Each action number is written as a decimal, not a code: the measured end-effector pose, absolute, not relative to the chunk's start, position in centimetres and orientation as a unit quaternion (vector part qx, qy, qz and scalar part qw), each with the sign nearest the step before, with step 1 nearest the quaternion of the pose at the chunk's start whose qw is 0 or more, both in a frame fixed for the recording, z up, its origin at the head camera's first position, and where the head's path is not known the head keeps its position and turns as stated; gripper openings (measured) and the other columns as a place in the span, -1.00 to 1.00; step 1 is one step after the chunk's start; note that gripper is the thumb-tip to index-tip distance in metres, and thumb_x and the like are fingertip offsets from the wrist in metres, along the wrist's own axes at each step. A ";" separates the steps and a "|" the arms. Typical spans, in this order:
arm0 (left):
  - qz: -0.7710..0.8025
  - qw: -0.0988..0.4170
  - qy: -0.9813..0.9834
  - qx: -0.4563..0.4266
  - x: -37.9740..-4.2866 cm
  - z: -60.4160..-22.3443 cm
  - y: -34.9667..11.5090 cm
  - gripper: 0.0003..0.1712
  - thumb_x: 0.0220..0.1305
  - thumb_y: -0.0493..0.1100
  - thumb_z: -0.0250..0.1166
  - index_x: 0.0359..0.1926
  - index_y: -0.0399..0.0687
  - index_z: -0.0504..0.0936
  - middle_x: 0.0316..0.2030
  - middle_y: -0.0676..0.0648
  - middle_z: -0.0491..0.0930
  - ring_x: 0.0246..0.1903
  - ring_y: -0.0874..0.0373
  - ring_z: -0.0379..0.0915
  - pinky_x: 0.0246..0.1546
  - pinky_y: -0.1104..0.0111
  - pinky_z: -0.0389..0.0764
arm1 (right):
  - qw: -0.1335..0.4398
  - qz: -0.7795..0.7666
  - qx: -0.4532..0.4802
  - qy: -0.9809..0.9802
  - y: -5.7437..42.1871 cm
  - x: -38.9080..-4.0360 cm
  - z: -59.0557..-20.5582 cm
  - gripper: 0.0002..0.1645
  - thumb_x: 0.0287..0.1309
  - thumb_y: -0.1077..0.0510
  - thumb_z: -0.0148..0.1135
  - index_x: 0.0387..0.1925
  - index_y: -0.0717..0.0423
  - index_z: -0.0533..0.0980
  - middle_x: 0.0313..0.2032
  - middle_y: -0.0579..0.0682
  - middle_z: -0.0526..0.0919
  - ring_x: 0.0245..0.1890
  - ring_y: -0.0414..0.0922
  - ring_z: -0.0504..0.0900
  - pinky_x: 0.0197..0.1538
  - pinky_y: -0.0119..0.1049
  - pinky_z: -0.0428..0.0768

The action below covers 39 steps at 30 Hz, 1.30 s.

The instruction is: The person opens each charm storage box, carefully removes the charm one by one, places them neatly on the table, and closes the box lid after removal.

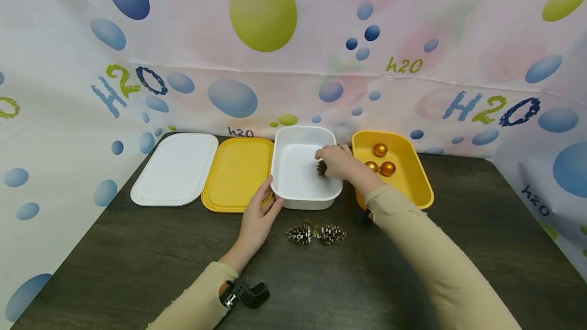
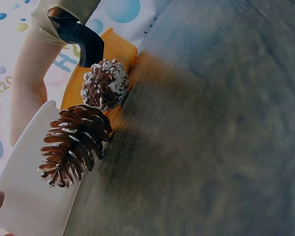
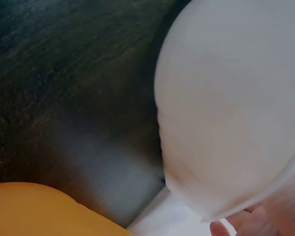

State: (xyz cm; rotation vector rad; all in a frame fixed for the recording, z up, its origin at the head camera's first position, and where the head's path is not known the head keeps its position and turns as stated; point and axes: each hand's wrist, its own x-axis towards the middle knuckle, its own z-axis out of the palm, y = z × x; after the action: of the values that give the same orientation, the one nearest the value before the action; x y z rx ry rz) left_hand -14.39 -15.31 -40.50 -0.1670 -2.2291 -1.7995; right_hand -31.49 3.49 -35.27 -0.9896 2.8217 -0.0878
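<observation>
My right hand (image 1: pixel 337 162) reaches over the right side of a white plastic container (image 1: pixel 302 202) and holds a dark pine cone (image 1: pixel 322 169) inside it, partly covered by the fingers. My left hand (image 1: pixel 258 215) touches the container's front left corner from outside, thumb at the front wall and fingers along the left side. In front of the container, two white-tipped pine cones lie on the dark table, a left one (image 1: pixel 299 234) and a right one (image 1: pixel 333 235), with gold string between them. The right wrist view shows the container's outer wall (image 3: pixel 226 108) and some fingertips.
To the right stands a yellow container (image 1: pixel 415 187) with gold baubles (image 1: pixel 380 149) in it. A yellow lid (image 1: pixel 238 174) and a white lid (image 1: pixel 174 169) lie flat to the left. A printed sheet (image 1: pixel 293 95) hangs behind the dark table (image 1: pixel 137 264).
</observation>
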 end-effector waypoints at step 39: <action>-0.616 0.136 -0.774 -0.056 -14.5 -40.5 -15.3 -0.33 0.36 -0.31 0.16 0.41 -0.34 0.13 0.33 -0.34 0.18 0.30 -0.18 0.15 0.16 0.04 0.36 | -0.041 -0.222 -0.386 0.895 6.0 -25.8 -33.4 -0.52 -0.03 0.06 0.48 -0.12 0.21 0.53 -0.18 0.08 0.49 -0.19 -0.02 0.51 -0.11 -0.18 0.54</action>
State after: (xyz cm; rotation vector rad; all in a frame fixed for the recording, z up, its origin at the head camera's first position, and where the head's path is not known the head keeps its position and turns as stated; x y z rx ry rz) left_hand -14.52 -15.34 -40.52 -0.1612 -2.2404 -1.7847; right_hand -25.83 6.01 -33.39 -1.2449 2.8867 -0.7154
